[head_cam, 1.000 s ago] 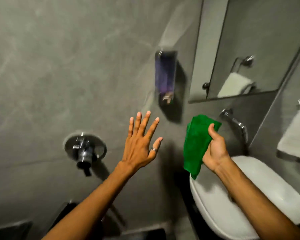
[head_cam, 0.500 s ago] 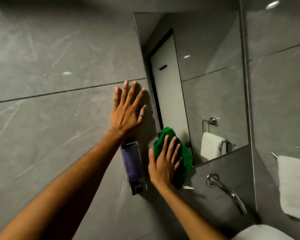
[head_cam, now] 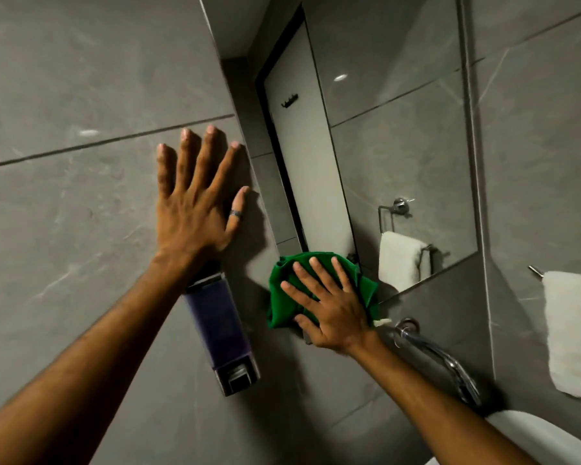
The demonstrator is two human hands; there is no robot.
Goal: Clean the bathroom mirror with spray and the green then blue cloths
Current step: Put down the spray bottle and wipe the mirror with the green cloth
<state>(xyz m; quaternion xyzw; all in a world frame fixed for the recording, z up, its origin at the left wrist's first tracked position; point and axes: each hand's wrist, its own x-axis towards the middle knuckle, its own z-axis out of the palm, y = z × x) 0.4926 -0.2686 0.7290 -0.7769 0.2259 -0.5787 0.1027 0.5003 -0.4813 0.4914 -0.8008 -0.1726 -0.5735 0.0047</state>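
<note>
The bathroom mirror (head_cam: 399,129) hangs on the grey tiled wall, reflecting a door and a towel. A green cloth (head_cam: 282,297) is bunched against the mirror's lower left corner. My right hand (head_cam: 329,307) lies flat on the cloth with fingers spread, pressing it to the glass and wall. My left hand (head_cam: 198,203) rests flat on the wall tile just left of the mirror's edge, fingers apart, holding nothing. No spray bottle or blue cloth is in view.
A dark soap dispenser (head_cam: 222,333) is fixed to the wall below my left hand. A chrome tap (head_cam: 440,357) juts out under the mirror above a white basin (head_cam: 530,434). A white towel (head_cam: 574,333) hangs on the right wall.
The view has swung up from the basin to the mirror. My right hand brought the green cloth up and flattened it on the mirror's corner; my left hand settled flat on the wall.
</note>
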